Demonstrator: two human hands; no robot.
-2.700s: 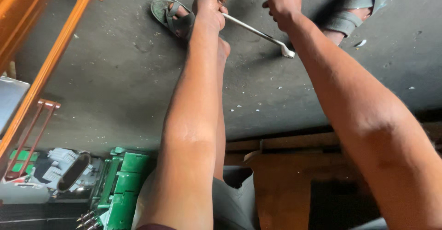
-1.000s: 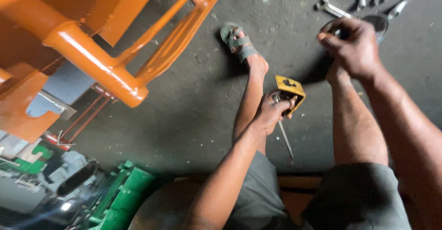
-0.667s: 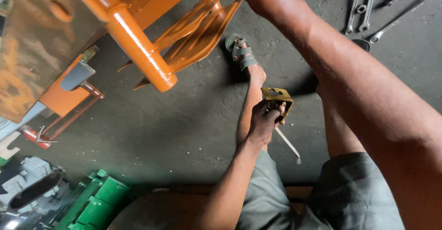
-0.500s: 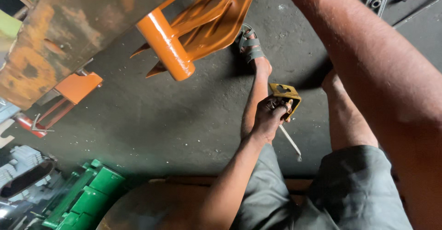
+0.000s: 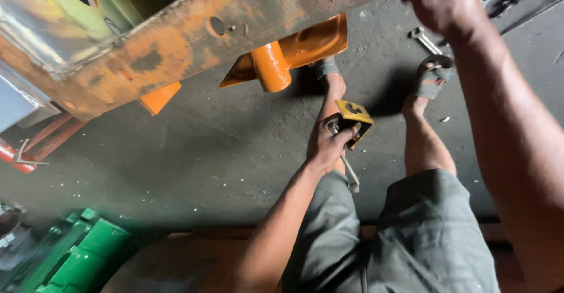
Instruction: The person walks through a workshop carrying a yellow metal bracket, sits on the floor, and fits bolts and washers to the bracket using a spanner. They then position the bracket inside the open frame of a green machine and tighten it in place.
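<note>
Rusty orange frame (image 5: 194,40) overhead, wrenches (image 5: 424,39) beyond

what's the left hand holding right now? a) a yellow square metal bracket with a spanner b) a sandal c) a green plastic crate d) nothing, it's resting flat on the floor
a: the left hand grips a yellow square bracket above the knee, with a slim metal spanner hanging below the fist; the green crate lies apart at the lower left.

Below the rusty orange frame (image 5: 235,29) the concrete floor (image 5: 194,152) lies open; its orange tube (image 5: 271,67) juts downward, and spanners (image 5: 424,39) crowd the floor right of the frame
</note>
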